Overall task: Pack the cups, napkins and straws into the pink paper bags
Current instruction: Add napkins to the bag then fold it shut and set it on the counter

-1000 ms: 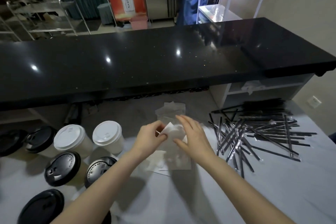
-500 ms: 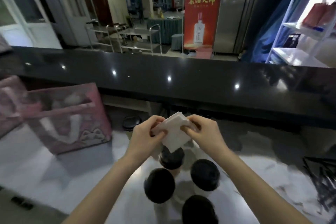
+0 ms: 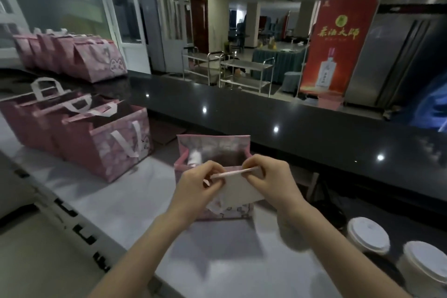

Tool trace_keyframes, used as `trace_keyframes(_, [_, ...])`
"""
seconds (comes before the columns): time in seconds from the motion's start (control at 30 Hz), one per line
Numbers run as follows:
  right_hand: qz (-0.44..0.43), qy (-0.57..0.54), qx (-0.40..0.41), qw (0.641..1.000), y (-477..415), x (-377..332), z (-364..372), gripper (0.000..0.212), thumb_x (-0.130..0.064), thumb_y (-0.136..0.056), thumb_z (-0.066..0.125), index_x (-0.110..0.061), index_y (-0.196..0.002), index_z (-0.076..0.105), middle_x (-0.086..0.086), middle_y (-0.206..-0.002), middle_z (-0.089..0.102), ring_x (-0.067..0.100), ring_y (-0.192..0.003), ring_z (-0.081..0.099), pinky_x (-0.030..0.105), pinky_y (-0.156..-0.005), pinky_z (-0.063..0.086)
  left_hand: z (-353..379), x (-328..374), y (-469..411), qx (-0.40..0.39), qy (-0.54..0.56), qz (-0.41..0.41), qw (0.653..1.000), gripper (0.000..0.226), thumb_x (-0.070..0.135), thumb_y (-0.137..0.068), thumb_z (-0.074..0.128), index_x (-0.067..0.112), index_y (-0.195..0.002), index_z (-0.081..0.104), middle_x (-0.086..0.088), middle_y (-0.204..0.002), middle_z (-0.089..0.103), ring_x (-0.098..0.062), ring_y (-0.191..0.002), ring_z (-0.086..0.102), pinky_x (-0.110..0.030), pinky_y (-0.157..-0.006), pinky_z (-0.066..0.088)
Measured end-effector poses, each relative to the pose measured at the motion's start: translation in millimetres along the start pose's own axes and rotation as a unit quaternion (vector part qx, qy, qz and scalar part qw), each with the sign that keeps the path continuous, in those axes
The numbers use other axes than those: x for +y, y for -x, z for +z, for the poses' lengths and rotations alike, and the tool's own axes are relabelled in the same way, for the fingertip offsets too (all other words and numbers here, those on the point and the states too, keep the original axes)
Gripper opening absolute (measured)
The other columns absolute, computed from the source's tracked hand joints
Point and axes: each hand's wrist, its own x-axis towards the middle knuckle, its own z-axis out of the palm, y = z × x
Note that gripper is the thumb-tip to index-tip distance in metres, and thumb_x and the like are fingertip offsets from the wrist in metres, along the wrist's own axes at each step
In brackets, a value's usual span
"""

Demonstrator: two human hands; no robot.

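An open pink paper bag (image 3: 212, 145) stands on the white table in the middle of the view. Just in front of its near rim, my left hand (image 3: 197, 185) and my right hand (image 3: 268, 179) both pinch a white stack of napkins (image 3: 242, 187), holding it edge-up over the bag's front wall. Something white shows inside the bag at its left. Two white-lidded cups (image 3: 367, 233) sit at the lower right. No straws are in view.
Several more pink bags (image 3: 106, 143) with white handles stand on the table at the left, others (image 3: 79, 58) on the black counter (image 3: 266, 113) behind. The table's left edge (image 3: 72, 213) runs diagonally near my left arm.
My view swung left from the cups and straws to the bags. Both hands carried the napkins from the table up and over to the open bag's rim.
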Motion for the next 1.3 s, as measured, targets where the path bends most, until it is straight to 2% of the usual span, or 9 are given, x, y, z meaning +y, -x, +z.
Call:
trace_keyframes(0.13, [-0.005,0.004,0.067,0.998,-57.3,-2.9,9.3,0.01,-0.012,-0.082,0.071,-0.018,-0.089,0.069,-0.009,-0.086,0.066,0.003,-0.083,0.059,0.017,-0.068,0.047,-22.7,-39.1,-22.6,0.058,-0.014,-0.059,0.996,0.018,0.016,-0.085,0.069,0.031,-0.094,0.064,0.015,-0.088,0.066,-0.002,-0.082,0.061,-0.014,-0.07,0.05])
trace_keyframes(0.23, [-0.006,0.016,0.069,0.997,-94.1,5.9,21.7,0.009,-0.015,-0.085,0.069,-0.021,-0.092,0.066,-0.009,-0.09,0.064,0.005,-0.087,0.057,0.02,-0.07,0.05,-27.6,-66.9,-46.6,0.064,-0.113,-0.055,0.99,0.018,0.018,-0.087,0.064,0.026,-0.104,0.065,0.013,-0.098,0.061,-0.006,-0.094,0.057,-0.026,-0.083,0.049])
trace_keyframes(0.43, [0.048,0.03,-0.033,0.998,-131.4,43.8,73.4,0.01,-0.019,-0.082,0.07,-0.024,-0.09,0.068,-0.008,-0.087,0.066,0.009,-0.086,0.06,0.028,-0.072,0.052,-26.0,-111.3,-85.2,-0.139,-0.177,-0.098,0.969,0.079,0.055,-0.068,0.067,0.036,-0.14,0.039,0.013,-0.153,0.03,-0.016,-0.146,0.013,-0.043,-0.118,0.018])
trace_keyframes(0.63, [0.106,0.114,-0.156,0.975,-144.6,65.1,108.9,0.032,-0.015,-0.08,0.069,-0.022,-0.111,0.064,-0.002,-0.111,0.067,0.017,-0.103,0.062,0.03,-0.086,0.051,-28.9,-131.6,-84.6,-0.223,-0.179,-0.103,0.952,0.098,0.063,-0.07,0.071,0.043,-0.148,0.014,0.017,-0.159,-0.005,-0.011,-0.146,-0.01,-0.04,-0.118,0.006])
trace_keyframes(0.87, [0.106,0.238,-0.125,0.957,-133.9,49.8,99.2,0.02,-0.022,-0.084,0.061,-0.021,-0.104,0.063,0.002,-0.107,0.065,0.024,-0.098,0.061,0.039,-0.08,0.052,-28.8,-136.9,-81.7,-0.207,-0.167,-0.074,0.961,0.098,0.078,-0.064,0.057,0.044,-0.147,0.017,0.015,-0.16,0.0,-0.011,-0.146,-0.01,-0.041,-0.12,0.004])
trace_keyframes(0.97, [0.103,0.23,-0.07,0.965,-117.3,34.3,83.0,0.017,-0.027,-0.087,0.059,-0.024,-0.102,0.067,-0.004,-0.101,0.064,0.017,-0.094,0.06,0.038,-0.08,0.053,-28.7,-134.9,-81.9,-0.128,-0.175,-0.036,0.976,0.083,0.075,-0.066,0.051,0.036,-0.139,0.041,0.009,-0.148,0.036,-0.016,-0.142,0.019,-0.037,-0.117,0.02])
trace_keyframes(1.03, [0.098,0.229,-0.027,0.968,-101.0,25.8,68.7,0.017,-0.027,-0.09,0.057,-0.025,-0.103,0.068,-0.008,-0.098,0.063,0.011,-0.092,0.058,0.032,-0.081,0.051,-25.8,-129.6,-82.2,-0.06,-0.183,0.001,0.981,0.058,0.062,-0.07,0.056,0.029,-0.117,0.06,0.007,-0.119,0.058,-0.018,-0.12,0.047,-0.037,-0.101,0.041])
trace_keyframes(1.13, [0.09,0.238,0.023,0.967,-69.4,19.6,42.7,0.017,-0.025,-0.092,0.057,-0.023,-0.104,0.068,-0.009,-0.096,0.063,0.009,-0.09,0.055,0.028,-0.079,0.049,-14.5,-110.3,-80.7,0.014,-0.171,0.06,0.983,0.021,0.037,-0.074,0.075,0.024,-0.089,0.067,0.006,-0.09,0.063,-0.019,-0.091,0.056,-0.037,-0.076,0.047])
trace_keyframes(1.3, [0.1,0.332,0.041,0.937,-3.9,28.2,-9.1,0.016,-0.024,-0.089,0.058,-0.018,-0.098,0.069,-0.002,-0.093,0.067,0.019,-0.087,0.059,0.034,-0.075,0.049,31.7,-55.1,-79.6,-0.035,-0.152,0.133,0.979,0.009,0.026,-0.08,0.072,0.024,-0.077,0.064,0.007,-0.077,0.062,-0.017,-0.077,0.054,-0.033,-0.067,0.043])
